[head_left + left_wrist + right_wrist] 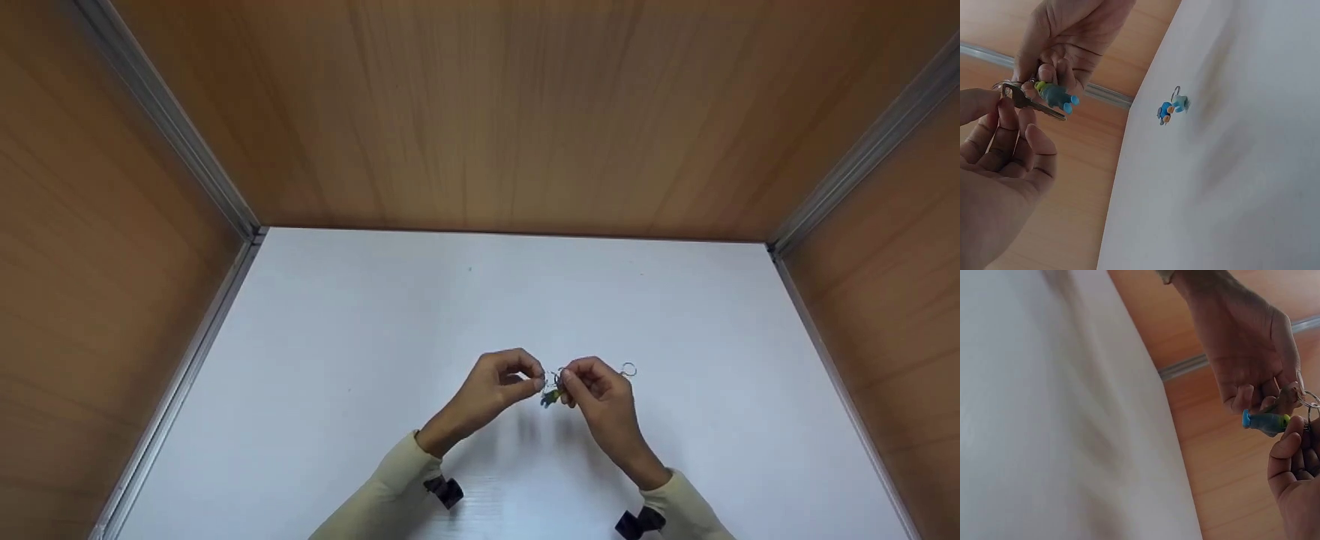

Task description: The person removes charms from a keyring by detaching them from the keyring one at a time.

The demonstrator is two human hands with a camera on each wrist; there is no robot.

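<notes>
Held item: a silver metal key (1036,104) on a thin metal split ring (1004,85), with a small blue and green plastic figure charm (1057,96) hanging from the same ring. In the head view the bundle (552,391) sits between the two hands, raised above the white tabletop (360,360) near its middle.
Key: its blade points out sideways and slightly down in the left wrist view, just under the charm.
Charm: blue body with a yellow-green head end, lying roughly level; the right wrist view shows it (1266,422) between the fingertips of both hands.
Left hand (496,388): fingers curled, thumb and fingertips pinching the ring at the key's head; the left wrist view shows the thumb (977,104) pressed against the ring.
Right hand (598,390): fingers curled, fingertips (1047,73) closed on the ring and the charm's top from the opposite side.
Contact: the two hands meet at the ring, fingertips nearly touching.
Second item: another small blue charm with an orange patch and its own metal ring (1171,107) lies on the tabletop, apart from the hands; in the head view a ring (628,369) shows just beyond the right hand.
Sleeves: cream-coloured cuffs (405,469) on both forearms, each with a black strap (444,491) at the wrist.
Surroundings: wood-grain panel walls (510,112) enclose the tabletop on three sides, joined by grey metal corner strips (161,112).
</notes>
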